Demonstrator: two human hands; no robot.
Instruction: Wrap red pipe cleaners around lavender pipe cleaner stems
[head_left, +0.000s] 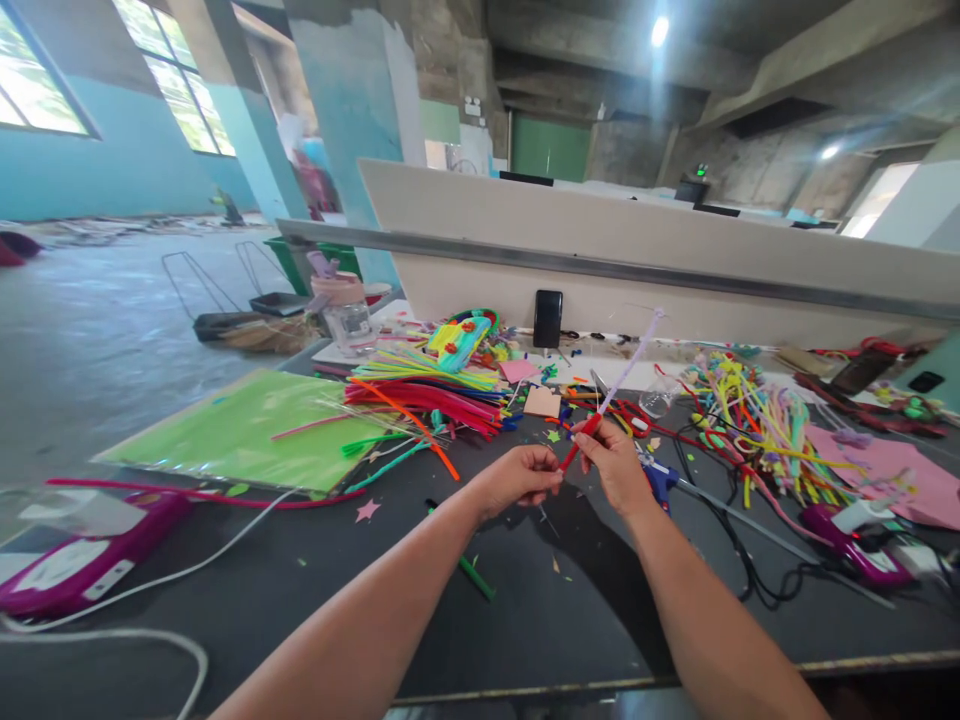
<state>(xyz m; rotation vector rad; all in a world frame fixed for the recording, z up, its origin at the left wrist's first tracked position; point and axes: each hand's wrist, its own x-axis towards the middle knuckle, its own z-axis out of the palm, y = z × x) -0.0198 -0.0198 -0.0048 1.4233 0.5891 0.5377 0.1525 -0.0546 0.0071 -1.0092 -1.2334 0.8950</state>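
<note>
My dark, matte table (525, 620) sits in a bare concrete hall, littered with fuzzy pipe cleaners (427, 385). My left hand (521, 478) and right hand (615, 462) pinch closed on a thin red-and-lilac pipe cleaner (611, 395).

Single view only, worn at head height. It looks forward and down across the dark table (540, 620) from its near edge, close above the person's forearms. It faces a pale partition (600, 250) beyond the table, open floor to the left.
</note>
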